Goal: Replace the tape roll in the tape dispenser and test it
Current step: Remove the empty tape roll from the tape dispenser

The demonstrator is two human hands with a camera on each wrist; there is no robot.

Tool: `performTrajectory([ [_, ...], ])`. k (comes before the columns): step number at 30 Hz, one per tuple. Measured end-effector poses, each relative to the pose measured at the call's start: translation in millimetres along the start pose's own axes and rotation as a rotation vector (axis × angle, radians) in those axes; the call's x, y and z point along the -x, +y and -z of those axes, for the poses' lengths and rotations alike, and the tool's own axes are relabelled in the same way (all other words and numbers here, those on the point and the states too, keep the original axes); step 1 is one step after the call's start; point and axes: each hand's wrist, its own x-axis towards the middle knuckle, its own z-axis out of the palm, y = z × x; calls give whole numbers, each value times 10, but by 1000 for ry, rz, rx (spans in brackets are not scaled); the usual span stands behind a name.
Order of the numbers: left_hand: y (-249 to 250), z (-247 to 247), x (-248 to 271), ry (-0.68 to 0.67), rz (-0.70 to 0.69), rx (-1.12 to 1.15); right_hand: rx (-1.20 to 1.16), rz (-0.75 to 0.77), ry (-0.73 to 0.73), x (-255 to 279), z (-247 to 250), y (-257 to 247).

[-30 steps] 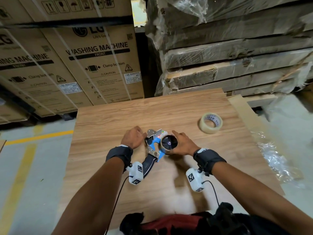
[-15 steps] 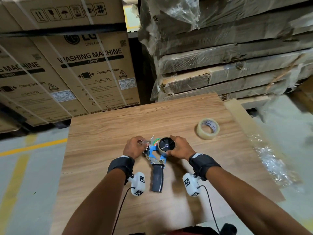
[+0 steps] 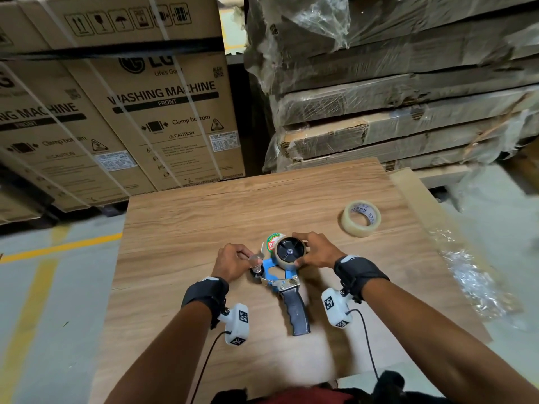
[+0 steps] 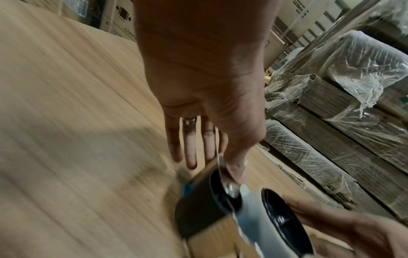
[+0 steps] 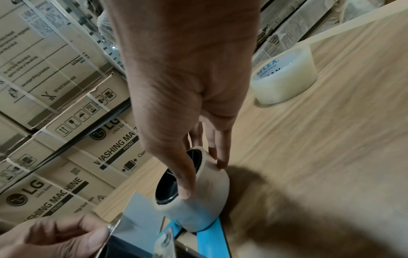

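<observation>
A tape dispenser with a blue frame and a black handle lies flat on the wooden table, its handle pointing toward me. A pale tape roll sits on its black hub. My right hand grips this roll between thumb and fingers. My left hand pinches the dispenser's metal flap at the front end, seen blurred in the left wrist view under the thumb. A second clear tape roll lies loose at the right, apart from both hands.
Stacked washing machine cartons stand behind the table on the left. Plastic-wrapped cardboard stacks rise at the back right. Crumpled clear plastic lies past the table's right edge. A yellow line marks the grey floor.
The dispenser has swung round, its handle going from lower left to straight toward me. Both hands kept their hold and shifted with it. The head view has tilted up.
</observation>
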Motion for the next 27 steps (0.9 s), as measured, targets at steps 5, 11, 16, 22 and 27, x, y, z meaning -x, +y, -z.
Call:
performTrajectory([
  [5, 105, 47, 77, -64, -9, -142, -67, -3, -17, 113, -65, 167],
  [11, 529, -97, 23, -74, -103, -252, -107, -95, -10, 129, -49, 185],
  [16, 689, -419, 7, -207, -66, -505, -64, -78, 1, 101, -82, 194],
  [22, 595, -627, -8, -130, 17, -415, -128, -72, 84, 83, -132, 197],
  [27, 581, -703, -25, -18, 47, -281, -164, -144, 210, 51, -169, 218],
])
